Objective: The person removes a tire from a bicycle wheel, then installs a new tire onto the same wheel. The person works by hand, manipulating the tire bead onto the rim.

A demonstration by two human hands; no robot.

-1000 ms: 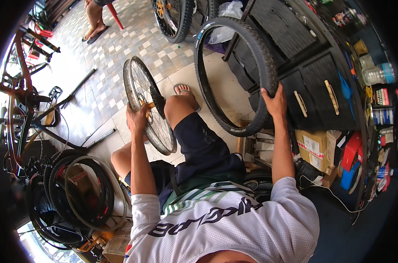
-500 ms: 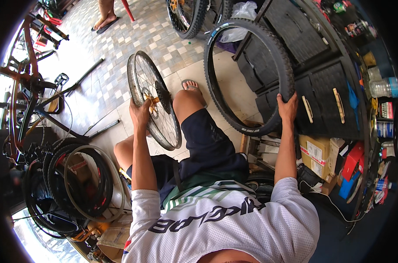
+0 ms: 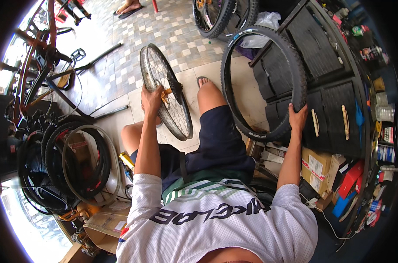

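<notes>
My left hand (image 3: 151, 99) is closed round the rim of a bare bicycle wheel (image 3: 182, 129), near its gold hub (image 3: 165, 94). A dark cassette sits on the hub's right side, and no tyre is on this wheel. In my right hand (image 3: 298, 116) is a black knobby bicycle tyre (image 3: 225, 83), gripped at its lower right edge. The tyre stands upright and apart from the wheel, to its right. My fingers are partly hidden behind the rim and the tyre.
Bicycle frames (image 3: 37, 65) stand at the left, above a pile of tyres (image 3: 45, 171). Black drawers (image 3: 330, 114) line the right side, with cardboard boxes (image 3: 315, 168) below. Another knobby-tyred wheel (image 3: 217, 30) and a person's foot (image 3: 128, 7) are at the far side.
The whole view has shifted, so the surroundings sit further right. I still hold the wheel and the tyre; the wheel has turned a little, and my right foot is set further forward.
</notes>
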